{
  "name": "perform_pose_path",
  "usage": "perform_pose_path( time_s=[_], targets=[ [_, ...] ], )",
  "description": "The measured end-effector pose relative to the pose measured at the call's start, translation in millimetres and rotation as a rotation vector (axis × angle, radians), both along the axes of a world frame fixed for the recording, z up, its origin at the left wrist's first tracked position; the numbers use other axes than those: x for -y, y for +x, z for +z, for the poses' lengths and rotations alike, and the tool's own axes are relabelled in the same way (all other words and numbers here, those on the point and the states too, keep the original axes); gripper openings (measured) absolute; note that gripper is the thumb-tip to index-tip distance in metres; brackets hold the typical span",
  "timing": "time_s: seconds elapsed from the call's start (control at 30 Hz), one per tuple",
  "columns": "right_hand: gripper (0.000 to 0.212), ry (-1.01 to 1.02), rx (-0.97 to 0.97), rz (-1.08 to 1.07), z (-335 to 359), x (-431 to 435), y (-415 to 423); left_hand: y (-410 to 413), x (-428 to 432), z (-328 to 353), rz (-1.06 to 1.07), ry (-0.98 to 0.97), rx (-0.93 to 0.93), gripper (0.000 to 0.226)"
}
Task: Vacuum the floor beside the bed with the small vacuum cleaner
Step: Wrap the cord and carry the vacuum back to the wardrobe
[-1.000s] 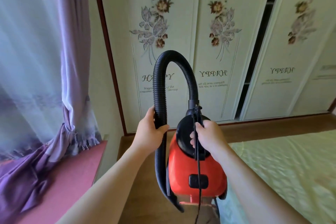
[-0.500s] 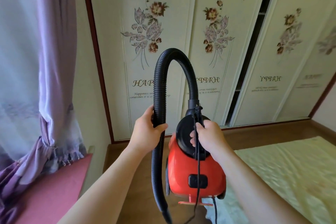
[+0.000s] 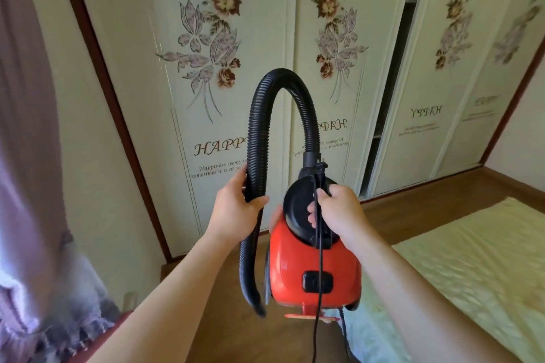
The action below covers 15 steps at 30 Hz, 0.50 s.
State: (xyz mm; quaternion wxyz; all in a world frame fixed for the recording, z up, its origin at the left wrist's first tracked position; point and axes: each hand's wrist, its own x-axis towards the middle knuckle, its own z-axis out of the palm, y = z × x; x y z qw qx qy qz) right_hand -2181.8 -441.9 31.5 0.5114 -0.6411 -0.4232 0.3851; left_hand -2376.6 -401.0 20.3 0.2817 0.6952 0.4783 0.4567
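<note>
A small red vacuum cleaner [image 3: 312, 268] with a black top hangs in the air in front of me. My right hand [image 3: 339, 209] grips its black handle together with the black power cord [image 3: 320, 289], which dangles down over the red body. A black ribbed hose [image 3: 259, 132] arches up from the top and comes down on the left. My left hand [image 3: 236, 209] grips that hose partway down; its free end [image 3: 256, 306] hangs above the brown wooden floor [image 3: 236, 318]. The bed [image 3: 472, 268] with a pale yellow-green cover lies at the right.
A cream sliding wardrobe [image 3: 206, 68] with flower prints fills the wall ahead, one door standing ajar with a dark gap [image 3: 392, 82]. A purple curtain [image 3: 32, 186] hangs at the left over a red ledge [image 3: 97, 342]. The floor strip runs between ledge and bed.
The view has swung to the left and lifted, so the wardrobe sits more central. The hose end has risen and now hangs freely. Both hands keep the same grips.
</note>
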Motion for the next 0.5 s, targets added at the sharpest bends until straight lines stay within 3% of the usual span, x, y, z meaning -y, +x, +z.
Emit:
perform_pose_path(
  time_s=[0.5],
  targets=[
    [0.023,0.003,-0.037,-0.035,-27.1,-231.6,95.2,104.3,-228.7,-15.2,0.017,-0.013,-0.01,0.049]
  ],
)
